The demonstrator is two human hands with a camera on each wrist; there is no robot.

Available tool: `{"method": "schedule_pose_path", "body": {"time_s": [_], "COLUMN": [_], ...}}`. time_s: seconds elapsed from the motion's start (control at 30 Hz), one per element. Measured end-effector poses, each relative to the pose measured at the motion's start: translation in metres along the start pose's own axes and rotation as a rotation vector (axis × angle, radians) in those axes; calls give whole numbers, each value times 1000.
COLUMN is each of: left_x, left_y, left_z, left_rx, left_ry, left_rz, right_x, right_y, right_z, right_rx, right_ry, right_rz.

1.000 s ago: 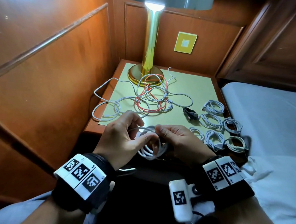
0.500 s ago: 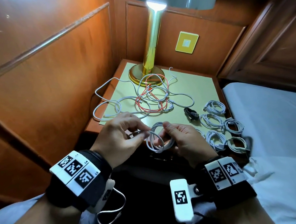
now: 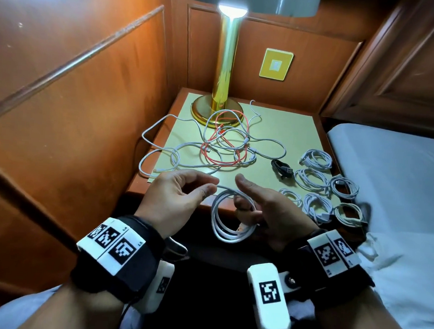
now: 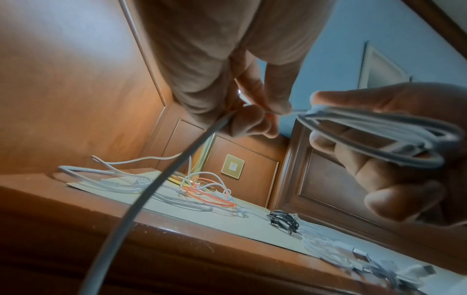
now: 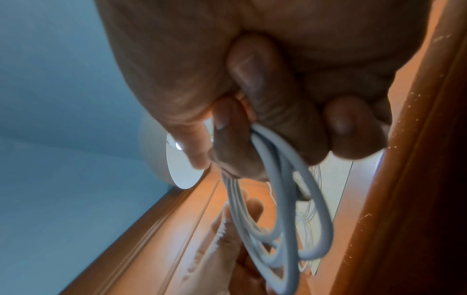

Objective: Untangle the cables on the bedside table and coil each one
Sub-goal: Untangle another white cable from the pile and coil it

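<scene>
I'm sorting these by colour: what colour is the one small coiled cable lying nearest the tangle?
The small coiled cable is black, clearest in the head view.

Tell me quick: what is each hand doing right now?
Left hand: pinching the free end of the white cable.
Right hand: fingers curled around that cable's coiled loops, holding them.

A white cable (image 3: 229, 218), wound into a few loose loops, hung just in front of the bedside table's (image 3: 300, 134) near edge. On the table lay a tangle of white and orange cables (image 3: 219, 149). To its right sat what looked like six white coils (image 3: 317, 181) and one black coil (image 3: 282, 168).
</scene>
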State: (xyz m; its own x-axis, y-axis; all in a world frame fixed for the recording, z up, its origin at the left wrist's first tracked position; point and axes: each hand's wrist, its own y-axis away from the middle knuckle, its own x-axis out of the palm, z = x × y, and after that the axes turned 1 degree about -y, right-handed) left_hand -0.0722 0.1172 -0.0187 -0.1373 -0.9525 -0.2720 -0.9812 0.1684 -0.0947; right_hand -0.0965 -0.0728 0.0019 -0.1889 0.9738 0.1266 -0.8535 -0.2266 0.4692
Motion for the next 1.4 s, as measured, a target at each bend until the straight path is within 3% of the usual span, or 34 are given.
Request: {"method": "schedule_pose_path", "body": {"time_s": [0.33,0.53,0.8,1.0,1.17,1.3,1.4], "left_x": [10,10,2,2,-8,-3,1], "left_y": [4,2,-1,0,-6,-6,-4], "left_z": [-3,2,4,-3,8,9,3], "left_rx": [-97,-45,40,-52,90,8,-134], "left_ry": [180,155,73,196,-79,30,230], "left_rz": [181,106,12,63,-87,-214,-193], "right_x": [-3,4,3,3,-1,3,7], "right_y": [-7,-17,-13,-12,-10,-10,-11], "right_z": [-7,-12,-11,-9,-4,-5,-6], "right_rx": [-183,-184,-81,-202,-284,-352,-376], "right_ry": [-127,-119,-164,-187,-262,-243,-198], "right_rz": [-94,-141,16,-105,-123,-118,-107]}}
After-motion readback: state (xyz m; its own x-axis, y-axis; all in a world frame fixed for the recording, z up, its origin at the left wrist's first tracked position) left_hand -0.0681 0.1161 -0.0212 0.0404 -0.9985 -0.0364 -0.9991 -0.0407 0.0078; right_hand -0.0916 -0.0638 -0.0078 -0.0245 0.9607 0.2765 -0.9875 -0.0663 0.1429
